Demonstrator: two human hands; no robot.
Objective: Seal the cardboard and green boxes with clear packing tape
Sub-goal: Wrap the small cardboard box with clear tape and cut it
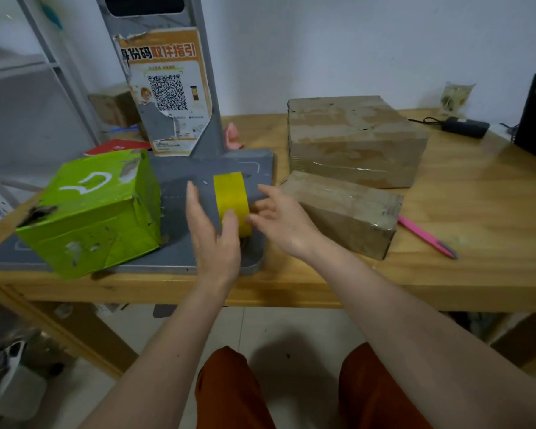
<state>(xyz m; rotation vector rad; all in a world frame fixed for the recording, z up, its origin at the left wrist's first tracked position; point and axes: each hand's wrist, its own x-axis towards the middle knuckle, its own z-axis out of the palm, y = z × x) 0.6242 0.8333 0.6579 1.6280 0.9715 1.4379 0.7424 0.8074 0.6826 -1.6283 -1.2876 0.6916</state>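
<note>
- The left hand (212, 233) holds the upright yellow-looking roll of packing tape (232, 199), thumb curled on its rim, on the grey metal base plate (180, 181).
- The right hand (279, 218), fingers loosely spread, touches the roll's right side.
- The battered green cardboard box (93, 212) sits left of the roll.
- Two brown taped cardboard boxes (353, 140) lie right of it.

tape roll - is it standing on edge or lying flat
On edge. The tape roll shows its yellow outer band to the camera, not its hole. The left hand touches it with the thumb; the right hand reaches beside it.
</note>
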